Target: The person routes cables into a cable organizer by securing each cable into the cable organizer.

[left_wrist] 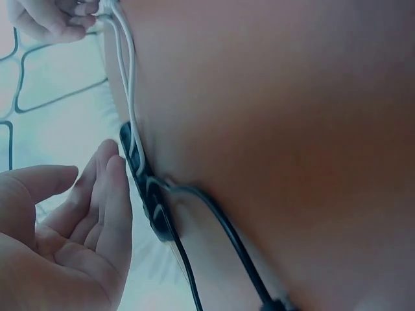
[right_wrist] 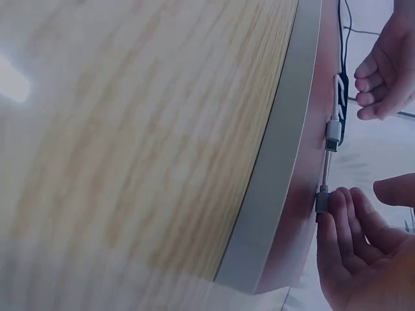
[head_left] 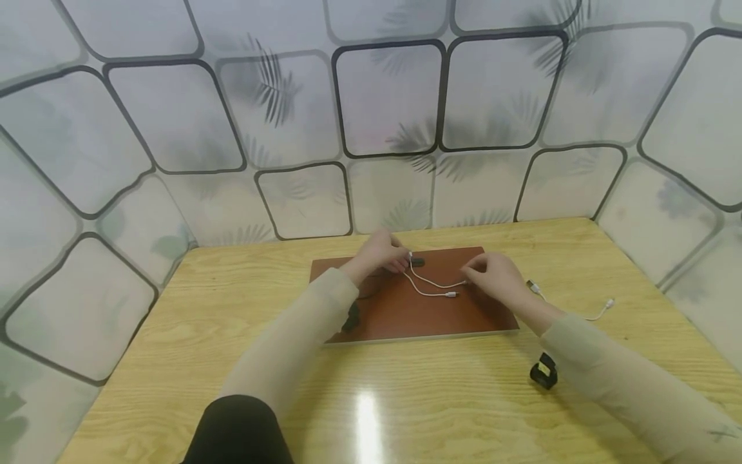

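Note:
On a brown board (head_left: 400,316) lies a black cable holder (left_wrist: 146,184) with white cables (left_wrist: 131,84) and black cables (left_wrist: 227,223) running through its slots. My left hand (head_left: 379,252) is beside the holder; in the left wrist view its fingers look straight, with the thumb apart and nothing between. My right hand (head_left: 494,276) is at the board's right side. Its fingertips touch or nearly touch a white cable connector (right_wrist: 322,199), while the thumb stands away from it. A second white connector (right_wrist: 332,133) lies close by on the board.
A black object (head_left: 351,318) sits on the board's left part, partly behind the left sleeve. Right of the board lies another white cable (head_left: 605,306) on the wooden table (head_left: 243,277). A small black band-like item (head_left: 543,372) is near the right forearm. A patterned wall (head_left: 388,193) rises behind.

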A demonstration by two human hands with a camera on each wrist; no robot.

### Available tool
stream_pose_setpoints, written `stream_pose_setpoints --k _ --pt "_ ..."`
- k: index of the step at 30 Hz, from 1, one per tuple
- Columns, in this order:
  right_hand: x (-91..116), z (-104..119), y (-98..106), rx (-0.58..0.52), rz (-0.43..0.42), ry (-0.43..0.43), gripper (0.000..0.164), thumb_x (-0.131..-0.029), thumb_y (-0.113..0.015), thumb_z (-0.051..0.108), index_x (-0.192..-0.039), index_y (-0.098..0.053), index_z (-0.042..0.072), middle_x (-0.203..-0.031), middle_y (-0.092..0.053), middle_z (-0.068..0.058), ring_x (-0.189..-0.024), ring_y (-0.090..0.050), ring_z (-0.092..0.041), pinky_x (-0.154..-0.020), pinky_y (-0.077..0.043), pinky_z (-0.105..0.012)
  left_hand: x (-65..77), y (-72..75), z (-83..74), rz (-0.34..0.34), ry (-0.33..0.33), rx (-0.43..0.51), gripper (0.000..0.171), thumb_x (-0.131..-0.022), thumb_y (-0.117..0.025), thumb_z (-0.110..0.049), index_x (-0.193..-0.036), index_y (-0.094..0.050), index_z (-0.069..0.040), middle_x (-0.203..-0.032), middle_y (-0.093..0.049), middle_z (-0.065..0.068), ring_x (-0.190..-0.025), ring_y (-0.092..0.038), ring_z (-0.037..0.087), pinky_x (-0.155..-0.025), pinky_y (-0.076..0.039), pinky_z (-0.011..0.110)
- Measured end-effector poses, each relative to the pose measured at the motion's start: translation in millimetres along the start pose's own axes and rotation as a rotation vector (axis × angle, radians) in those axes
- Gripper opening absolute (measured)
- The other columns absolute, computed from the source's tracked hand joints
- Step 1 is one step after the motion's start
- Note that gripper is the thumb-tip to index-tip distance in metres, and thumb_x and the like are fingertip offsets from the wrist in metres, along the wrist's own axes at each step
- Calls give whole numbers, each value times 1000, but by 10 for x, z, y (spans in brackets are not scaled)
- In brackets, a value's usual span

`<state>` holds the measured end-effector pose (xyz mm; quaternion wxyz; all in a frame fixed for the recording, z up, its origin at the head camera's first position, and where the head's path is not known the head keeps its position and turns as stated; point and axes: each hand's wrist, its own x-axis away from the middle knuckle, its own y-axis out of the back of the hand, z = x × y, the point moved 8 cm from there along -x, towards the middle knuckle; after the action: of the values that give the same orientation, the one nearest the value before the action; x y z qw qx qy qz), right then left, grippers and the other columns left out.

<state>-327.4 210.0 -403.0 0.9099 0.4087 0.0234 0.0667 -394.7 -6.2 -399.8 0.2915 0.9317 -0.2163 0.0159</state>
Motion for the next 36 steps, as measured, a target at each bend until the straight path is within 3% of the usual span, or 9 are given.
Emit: stream_pose_setpoints --k 4,8,13,18,27,36 --pt "27 -62 -36 -95 51 -40 33 -107 -62 21 -119 -74 -7 -105 -79 -21 -92 -76 -26 -78 -65 -35 7 -139 -18 64 18 44 30 -108 -58 -11 -111 -77 12 -108 -79 29 -80 -79 24 -76 -68 30" --pt "54 -120 -73 -214 107 -106 38 -109 -60 21 -122 -71 -13 -104 -81 -19 -86 -78 -13 -81 -66 -31 -6 -261 -52 98 27 63 31 -109 -57 -11 -111 -76 13 -110 -78 29 -76 -79 20 -75 -68 30" --pt "104 -188 -102 -411 175 -179 45 -111 -56 20 -128 -63 -20 -89 -82 -1 -76 -73 0 -77 -64 -22 -1 -376 -120 122 11 56 32 -110 -56 -12 -112 -76 13 -110 -78 29 -75 -79 21 -73 -67 28" --pt "169 -223 -118 -510 234 -210 48 -111 -53 20 -133 -59 -22 -85 -79 7 -77 -74 0 -76 -64 -20 3 -475 -173 140 -9 50 33 -111 -56 -12 -110 -76 13 -108 -79 29 -73 -77 18 -72 -67 27" --pt "291 -272 -116 -624 297 -262 48 -111 -54 21 -134 -58 -20 -88 -80 6 -81 -76 -3 -79 -64 -21 -39 -652 -237 166 -15 49 38 -113 -53 -17 -107 -78 11 -106 -79 28 -78 -79 26 -67 -66 25" --pt "382 -329 -111 -763 350 -308 39 -113 -51 21 -126 -66 -13 -88 -80 4 -81 -78 -6 -79 -65 -22 -52 -832 -325 193 -11 99 41 -113 -52 -19 -106 -77 13 -106 -78 31 -69 -74 18 -63 -64 25"
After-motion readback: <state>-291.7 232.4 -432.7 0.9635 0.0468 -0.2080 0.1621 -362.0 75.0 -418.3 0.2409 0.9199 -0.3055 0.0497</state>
